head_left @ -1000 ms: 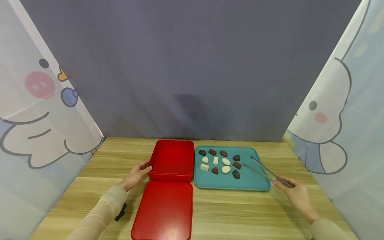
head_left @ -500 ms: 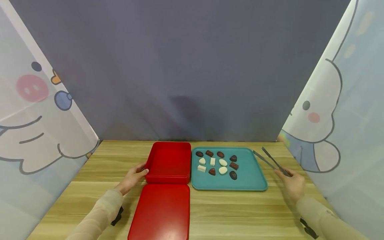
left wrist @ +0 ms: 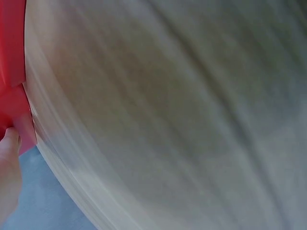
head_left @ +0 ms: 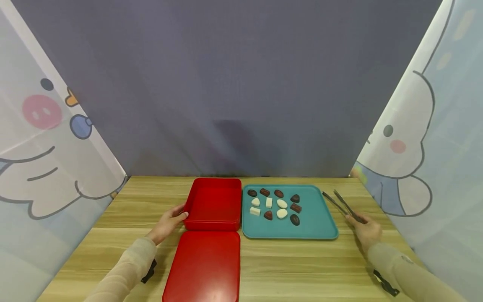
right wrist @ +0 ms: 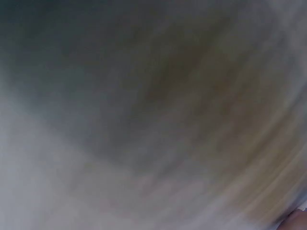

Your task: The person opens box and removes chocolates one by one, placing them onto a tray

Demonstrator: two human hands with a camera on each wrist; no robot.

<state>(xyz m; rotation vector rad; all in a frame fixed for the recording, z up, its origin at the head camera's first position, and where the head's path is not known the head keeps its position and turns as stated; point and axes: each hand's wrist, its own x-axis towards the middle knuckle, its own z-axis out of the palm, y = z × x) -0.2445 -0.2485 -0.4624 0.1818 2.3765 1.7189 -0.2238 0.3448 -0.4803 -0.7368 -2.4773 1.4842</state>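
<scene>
At the left wall of a red box (head_left: 213, 197) my left hand (head_left: 166, 224) rests with its thumb at the front corner and its fingers along the side. The left wrist view catches the thumb (left wrist: 9, 148) against the red wall. My right hand (head_left: 366, 233) grips a pair of dark metal tongs (head_left: 345, 204), arms spread apart, nothing between the tips. The tongs point away from me past the right edge of a teal tray (head_left: 317, 228). On that tray lie several chocolates (head_left: 295, 219), dark, brown and white, in rows toward its left. The right wrist view is mostly blurred.
A flat red lid (head_left: 203, 266) lies directly in front of the box on the wooden table (head_left: 294, 268). The tray stands close to the box's right side. A grey backdrop (head_left: 241, 84) rises behind the table, with cartoon-printed curtains (head_left: 400, 105) on both sides.
The right hand has drawn the tongs rightward, from over the tray's right part to beside its right edge, the tips now pointing farther back. The left hand stays at the box; the chocolates are unchanged.
</scene>
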